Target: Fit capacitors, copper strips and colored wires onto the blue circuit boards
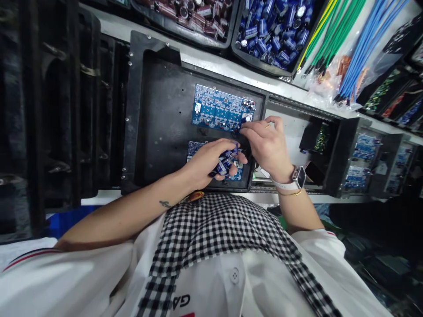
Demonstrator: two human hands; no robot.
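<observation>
My left hand (206, 160) is curled, palm up, around several blue capacitors (224, 166). One more stands up by its thumb and fingertips. Beneath this hand lies a blue circuit board (194, 147), mostly covered by it. Farther up the black tray (161, 110) is a second blue circuit board (221, 108), with small parts all over it and a blue capacitor (246, 119) upright near its right end. My right hand (264, 141) pinches at that board's lower right corner. Its fingers hide what is between them.
Behind the tray stand a bin of brown capacitors (194, 20) and a bin of blue capacitors (271, 33). Green wires (340, 37) and blue wires (366, 48) lie at the upper right. More trays with boards (358, 160) are on the right; black trays (89, 105) stand stacked left.
</observation>
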